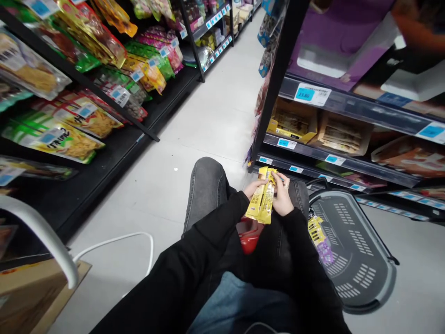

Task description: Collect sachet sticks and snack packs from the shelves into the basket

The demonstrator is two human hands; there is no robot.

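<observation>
Between my knees I hold yellow snack packets [259,202], at least two side by side, long and narrow with printing on them. My left hand [253,188] grips their left edge, its fingers partly hidden behind them. On the other side my right hand [282,197], with a ring on one finger, pinches the upper right part. Below the packets a red glossy surface [247,241] shows between my legs. To my right a dark grey shopping basket [377,241] stands on the floor, with yellow packets [315,229] and a purple packet [325,252] in it.
Black shelving [139,132] with bagged snacks lines the left. At right, a shelf rack [302,144] carries open display boxes, including a yellow box [292,121]. A cardboard box [66,294] and a white curved bar [45,227] are at lower left. Pale floor [222,106] runs between.
</observation>
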